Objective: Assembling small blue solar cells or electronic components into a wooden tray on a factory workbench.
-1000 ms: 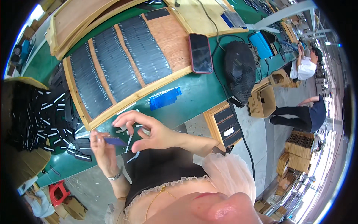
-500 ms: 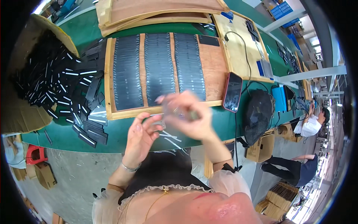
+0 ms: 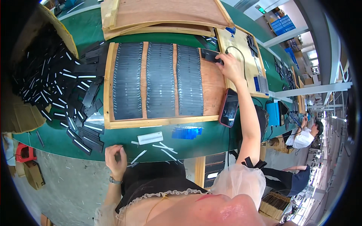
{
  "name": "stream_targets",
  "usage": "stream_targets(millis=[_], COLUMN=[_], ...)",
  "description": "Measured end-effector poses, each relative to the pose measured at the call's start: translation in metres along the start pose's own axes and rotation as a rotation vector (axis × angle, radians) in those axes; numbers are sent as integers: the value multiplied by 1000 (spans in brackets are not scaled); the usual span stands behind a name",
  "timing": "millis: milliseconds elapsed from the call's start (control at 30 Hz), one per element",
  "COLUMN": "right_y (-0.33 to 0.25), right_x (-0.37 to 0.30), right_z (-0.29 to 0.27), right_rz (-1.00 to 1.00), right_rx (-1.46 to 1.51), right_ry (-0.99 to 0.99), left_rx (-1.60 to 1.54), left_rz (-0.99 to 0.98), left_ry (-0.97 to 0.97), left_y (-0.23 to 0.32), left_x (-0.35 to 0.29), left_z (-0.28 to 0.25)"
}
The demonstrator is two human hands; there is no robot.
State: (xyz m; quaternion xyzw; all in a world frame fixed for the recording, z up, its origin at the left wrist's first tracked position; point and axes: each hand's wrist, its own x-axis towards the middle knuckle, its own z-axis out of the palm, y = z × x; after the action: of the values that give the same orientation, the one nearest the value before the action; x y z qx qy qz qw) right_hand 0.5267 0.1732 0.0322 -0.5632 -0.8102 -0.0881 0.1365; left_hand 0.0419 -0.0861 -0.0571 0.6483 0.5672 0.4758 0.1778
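My right hand (image 3: 230,67) reaches to the far right of a wooden tray (image 3: 162,123). Its fingers and thumb are closed on a flat black piece (image 3: 217,57) at the top of the tray's fourth column. Three columns to the left hold rows of overlapping black pieces (image 3: 160,83). My left hand (image 3: 116,160) is at the table's front edge with its fingers curled in; whatever it may hold is hidden. Between that hand and the tray lie a white card with a row of fine marks (image 3: 149,138), a shiny blue film (image 3: 187,132) and several narrow white strips (image 3: 168,147).
A big cardboard box (image 3: 28,116) of black pieces with white stripes spills onto the green table (image 3: 203,145) at left. A phone (image 3: 228,107) leans on the tray's right corner. Wooden trays (image 3: 169,15) are stacked behind. Another person (image 3: 303,135) sits far right.
My right hand has gone from in front of me to the tray's far right, with a black piece. My left hand has dropped left to the table edge. The white card and blue film now show.
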Motion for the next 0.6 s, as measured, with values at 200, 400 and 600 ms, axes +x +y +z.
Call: stream_targets(millis=[200, 400, 600], right_y=[2, 3, 5], right_x=[9, 11, 12], right_z=[3, 6, 5], right_rz=[-17, 24, 39], right_rx=[0, 37, 52], right_ry=[-6, -123, -120], left_rx=[74, 100, 110], left_rz=[22, 23, 35], left_ry=[34, 13, 10], left_y=[-1, 2, 4], left_x=[3, 3, 5], left_z=[10, 11, 12])
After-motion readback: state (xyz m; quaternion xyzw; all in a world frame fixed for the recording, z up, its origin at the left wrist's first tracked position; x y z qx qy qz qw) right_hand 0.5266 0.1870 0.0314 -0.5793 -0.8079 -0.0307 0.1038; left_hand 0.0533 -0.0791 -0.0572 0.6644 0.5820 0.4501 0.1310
